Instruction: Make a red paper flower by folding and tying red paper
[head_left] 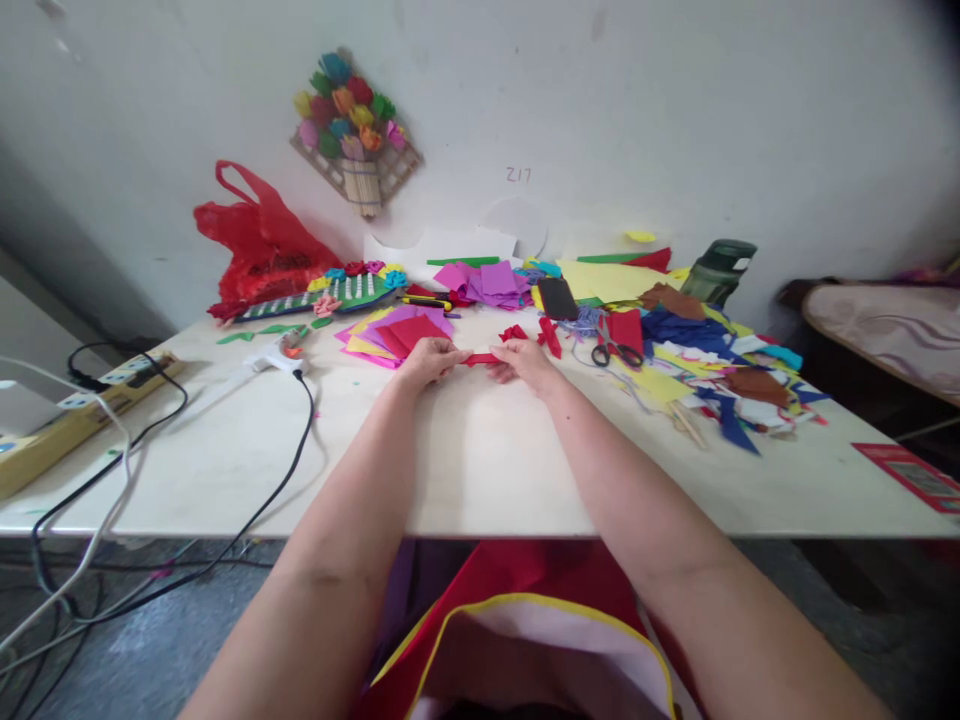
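A narrow red strip [480, 358], apparently felt or paper, is stretched level between my two hands above the white table [495, 470]. My left hand [433, 362] pinches its left end, and my right hand [521, 362] pinches the right end. Just behind my right hand lies a red folded piece [513, 332], partly covered by the fingers. Another small red piece [550, 337] rests a little to the right. Beyond my left hand is a stack of coloured sheets [397, 332] in red, yellow and purple. Black-handled scissors [616, 350] lie to the right of my right hand.
Colourful scraps [727, 360] pile up at the right, near a dark green bottle [720, 270]. A black phone [557, 298] lies at the back. On the left are a glue gun [279, 355] with its cord, a power strip [90, 410] and a red plastic bag [262, 240].
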